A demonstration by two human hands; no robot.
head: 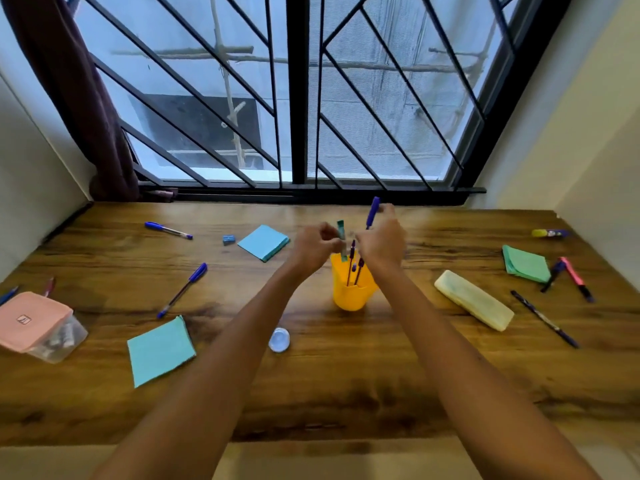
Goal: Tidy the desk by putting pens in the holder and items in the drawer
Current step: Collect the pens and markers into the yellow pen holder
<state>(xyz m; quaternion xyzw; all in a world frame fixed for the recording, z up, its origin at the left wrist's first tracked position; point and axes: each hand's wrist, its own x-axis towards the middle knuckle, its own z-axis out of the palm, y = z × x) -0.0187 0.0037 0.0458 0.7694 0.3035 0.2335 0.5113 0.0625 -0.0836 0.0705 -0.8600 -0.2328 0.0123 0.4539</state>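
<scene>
A yellow pen holder (351, 292) stands mid-desk with a few pens upright in it. My left hand (317, 249) hovers just above its rim, fingers closed on a teal pen (341, 232) whose lower end dips into the holder. My right hand (382, 242) is above the holder's right side, pinching a blue pen (373, 211) that points upward. More blue pens lie loose on the desk's left part (168, 230) (182, 290). On the right lie a dark pen (543, 318) and a pink pen (576, 278).
Blue sticky pads (264, 242) (160, 349), a green pad (525, 264), a blue sharpener (228, 240), a yellow pouch (473, 299), a small white cap (279, 339), a glue stick (550, 233) and a pink-lidded box (33, 323) lie around the wooden desk (346, 382). A barred window stands behind.
</scene>
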